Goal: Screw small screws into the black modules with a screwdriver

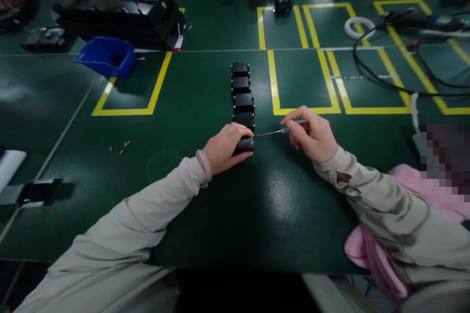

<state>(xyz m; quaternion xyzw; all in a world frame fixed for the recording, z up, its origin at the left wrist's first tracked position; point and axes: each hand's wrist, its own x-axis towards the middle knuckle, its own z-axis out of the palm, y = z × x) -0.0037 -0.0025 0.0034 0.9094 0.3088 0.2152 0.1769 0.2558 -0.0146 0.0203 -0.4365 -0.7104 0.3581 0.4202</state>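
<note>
Screwdriver tip meets a black block at mid-frame

The left hand [225, 149], at the centre of the frame, grips a black block [245, 145] between fingers and thumb, at the lower end of a column of similar black blocks [244, 102]. The right hand [312, 136], right of centre, holds a screwdriver [285, 130] by its handle, its tip at the gripped block's right side. Small loose screws [127, 144] lie left of centre; a blue bin [97, 54] sits upper left on the green table [198, 225].

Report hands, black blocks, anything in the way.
Left hand gripping nearest black block. Right hand holding screwdriver, tip by block's right side. Loose screws left, clear of hands.
</note>
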